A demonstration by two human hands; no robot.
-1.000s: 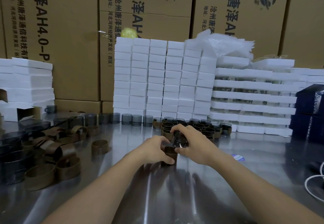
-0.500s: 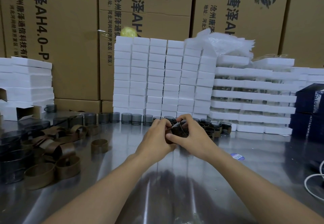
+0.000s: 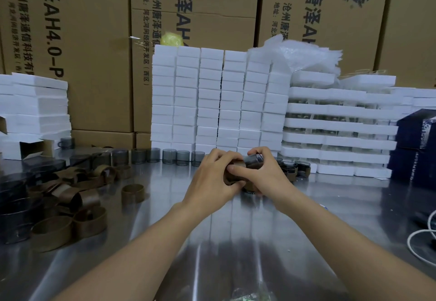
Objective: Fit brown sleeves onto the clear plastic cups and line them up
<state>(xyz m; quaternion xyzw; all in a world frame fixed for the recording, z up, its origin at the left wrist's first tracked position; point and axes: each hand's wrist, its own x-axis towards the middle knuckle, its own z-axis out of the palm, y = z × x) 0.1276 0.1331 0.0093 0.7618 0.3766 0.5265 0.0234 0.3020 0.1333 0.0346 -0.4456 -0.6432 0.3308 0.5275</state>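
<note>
Both hands meet above the middle of the steel table (image 3: 212,241). My left hand (image 3: 210,178) grips a brown sleeve (image 3: 236,173) from the left. My right hand (image 3: 262,173) holds a clear plastic cup (image 3: 253,160) tilted on its side, its body partly inside the sleeve. Behind my right hand stand sleeved cups (image 3: 296,167) in a cluster. A row of bare cups (image 3: 169,155) lines the back of the table to the left.
Loose brown sleeves (image 3: 70,197) lie in a heap at the left beside dark stacked cups (image 3: 14,208). White foam blocks (image 3: 212,100) and foam trays (image 3: 337,131) rise behind, with cardboard cartons (image 3: 82,41) beyond. A white cable (image 3: 422,237) lies at the right.
My hands lifted the cup and sleeve off the table and away from me, then tipped the cup onto its side; the sleeve now sits further over it.
</note>
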